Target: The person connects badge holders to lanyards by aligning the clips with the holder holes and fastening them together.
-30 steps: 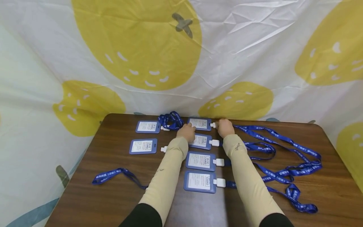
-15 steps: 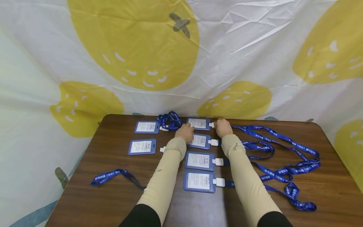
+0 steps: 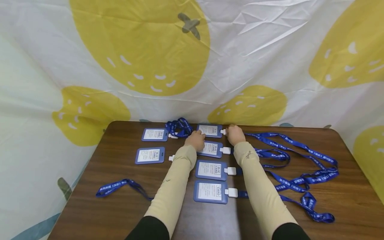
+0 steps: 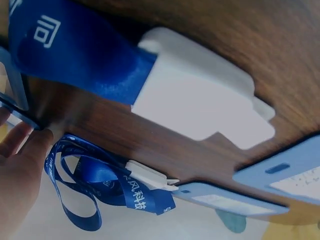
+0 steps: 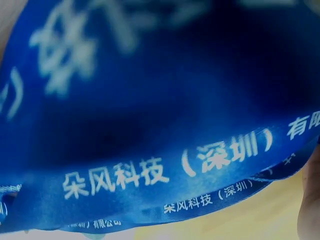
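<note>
At the far edge of the table, my left hand point(image 3: 195, 140) grips the near left corner of a blue ID card holder point(image 3: 210, 130). Its fingertips point(image 4: 17, 137) show at the holder's edge in the left wrist view. My right hand point(image 3: 235, 134) pinches the white clip point(image 3: 223, 132) joined to that holder, its fingertips hidden behind the hand. A blue lanyard point(image 3: 282, 136) trails rightward from there. Printed strap point(image 5: 160, 170) fills most of the right wrist view. Close below lies a second card holder point(image 3: 211, 149), partly covered by the left hand.
Two more holders with clips, including the nearest one point(image 3: 211, 192), continue the column toward me. Left of it lie two holders, one point(image 3: 155, 134) beside a bunched lanyard point(image 3: 179, 127), another point(image 3: 150, 155) apart from its clip. Loose straps point(image 3: 300, 183) spread rightward on the brown table point(image 3: 99, 216).
</note>
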`<state>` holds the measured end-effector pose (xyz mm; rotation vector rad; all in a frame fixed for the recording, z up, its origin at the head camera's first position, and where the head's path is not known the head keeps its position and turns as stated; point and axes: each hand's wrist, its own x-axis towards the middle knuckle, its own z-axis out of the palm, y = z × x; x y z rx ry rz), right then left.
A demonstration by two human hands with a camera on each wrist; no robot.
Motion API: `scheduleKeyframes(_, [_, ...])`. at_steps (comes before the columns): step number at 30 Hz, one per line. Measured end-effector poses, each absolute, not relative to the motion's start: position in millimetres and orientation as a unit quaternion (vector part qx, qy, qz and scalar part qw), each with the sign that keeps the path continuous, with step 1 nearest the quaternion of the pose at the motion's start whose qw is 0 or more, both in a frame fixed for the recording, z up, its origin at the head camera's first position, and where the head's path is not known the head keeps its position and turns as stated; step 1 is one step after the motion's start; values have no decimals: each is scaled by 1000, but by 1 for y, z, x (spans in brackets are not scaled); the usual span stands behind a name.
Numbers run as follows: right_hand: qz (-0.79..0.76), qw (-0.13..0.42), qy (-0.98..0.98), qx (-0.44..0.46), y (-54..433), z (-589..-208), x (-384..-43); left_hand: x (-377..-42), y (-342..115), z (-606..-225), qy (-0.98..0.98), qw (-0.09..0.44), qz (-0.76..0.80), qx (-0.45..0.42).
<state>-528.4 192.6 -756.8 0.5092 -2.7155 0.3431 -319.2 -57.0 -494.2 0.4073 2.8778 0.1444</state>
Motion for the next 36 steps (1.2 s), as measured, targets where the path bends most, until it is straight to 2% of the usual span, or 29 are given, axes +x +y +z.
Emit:
scheduleKeyframes(5, [116,178,-960,184,194,-767,-536,-332,-56,-505,981,132,52,130])
scheduleKeyframes(6, [115,180,-959,185,193,-766,-535,-339,-58,-518,983,113,51,139])
scheduleKeyframes(9, [112,181,-959,189,191,-759,-531,-343,-58,-523,983,107,51,141])
scheduleKeyframes(12, [112,177,-959,189,188,-751,-524,-339,-58,-519,983,104,60,140])
scheduleKeyframes(13, [112,176,-960,188,187,-749,-523,-332,-56,-507,983,117,62,131])
scheduleKeyframes(19, [114,174,-960,189,183,-739,-515,-317,-57,-493,985,82,48,146])
scheduleKeyframes(36, [130,170,-956,201,180,-741,-518,-319,-57,-499,984,85,51,147])
